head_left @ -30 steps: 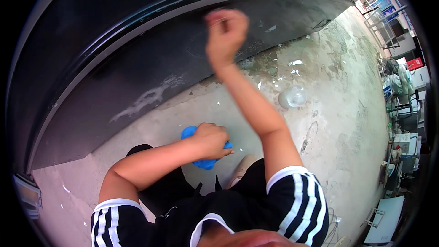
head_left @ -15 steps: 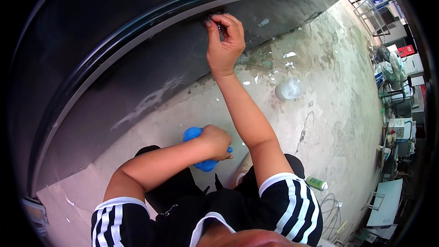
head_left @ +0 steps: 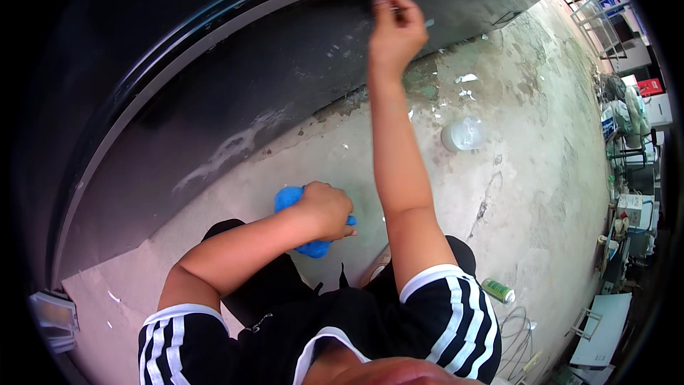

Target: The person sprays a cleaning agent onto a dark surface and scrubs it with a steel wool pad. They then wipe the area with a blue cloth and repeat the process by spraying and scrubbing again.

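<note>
My right hand (head_left: 396, 34) is stretched far forward against a large dark panel (head_left: 278, 71), its fingers pinched together. At the fingertips is a small dark wad, blurred, that looks like steel wool. Pale streaks and flecks mark the panel's lower part. Closer to my body, over my knees, my left hand (head_left: 328, 212) is closed round a bunched blue cloth (head_left: 288, 197). Part of the cloth sticks out past the fingers, and the palm hides the rest.
A translucent plastic tub (head_left: 463, 134) stands on the concrete floor (head_left: 527, 192) right of my arm, near white paper scraps (head_left: 467, 78). A green spray can (head_left: 498, 291) lies by my right knee, close to a loose cable (head_left: 519, 335). Boxes and clutter (head_left: 634, 210) line the right side.
My right hand has moved right and farther forward along the panel, still pinching the wad. My left hand keeps hold of the blue cloth. The view has shifted slightly.
</note>
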Action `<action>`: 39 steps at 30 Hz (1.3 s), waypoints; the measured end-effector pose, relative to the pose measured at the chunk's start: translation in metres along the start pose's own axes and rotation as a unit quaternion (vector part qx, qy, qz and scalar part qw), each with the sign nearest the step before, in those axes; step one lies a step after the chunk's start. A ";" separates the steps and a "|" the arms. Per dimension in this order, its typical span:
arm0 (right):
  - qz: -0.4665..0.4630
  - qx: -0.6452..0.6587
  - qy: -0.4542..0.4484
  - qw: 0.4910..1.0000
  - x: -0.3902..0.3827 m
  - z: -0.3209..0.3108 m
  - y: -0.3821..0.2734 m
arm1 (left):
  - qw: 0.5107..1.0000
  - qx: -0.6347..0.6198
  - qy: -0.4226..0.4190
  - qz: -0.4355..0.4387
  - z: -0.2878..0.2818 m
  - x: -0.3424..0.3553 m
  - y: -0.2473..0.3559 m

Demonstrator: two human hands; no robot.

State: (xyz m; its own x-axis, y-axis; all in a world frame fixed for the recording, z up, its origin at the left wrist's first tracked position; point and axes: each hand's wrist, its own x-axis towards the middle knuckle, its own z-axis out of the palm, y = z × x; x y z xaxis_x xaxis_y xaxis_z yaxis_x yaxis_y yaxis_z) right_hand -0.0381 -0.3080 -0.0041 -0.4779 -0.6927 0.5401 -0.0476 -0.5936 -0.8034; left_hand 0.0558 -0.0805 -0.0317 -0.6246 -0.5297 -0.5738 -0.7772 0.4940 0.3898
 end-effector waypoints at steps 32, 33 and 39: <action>-0.122 -0.086 -0.053 0.987 -0.142 0.031 0.031 | 0.990 0.018 -0.108 -0.086 0.003 -0.026 -0.032; -0.154 -0.060 -0.105 0.981 -0.169 0.033 0.031 | 0.992 0.013 -0.101 -0.077 0.005 -0.024 -0.032; -0.015 -0.080 0.015 0.997 -0.084 0.008 0.050 | 0.994 -0.062 -0.064 -0.069 0.021 -0.038 -0.041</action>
State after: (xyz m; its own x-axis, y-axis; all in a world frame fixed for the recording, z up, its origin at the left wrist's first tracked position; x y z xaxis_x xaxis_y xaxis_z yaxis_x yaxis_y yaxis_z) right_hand 0.0073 -0.2824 -0.0874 -0.4996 -0.6625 0.5581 -0.1999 -0.5387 -0.8184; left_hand 0.1133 -0.0667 -0.0408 -0.5019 -0.4908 -0.7122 -0.8636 0.3300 0.3812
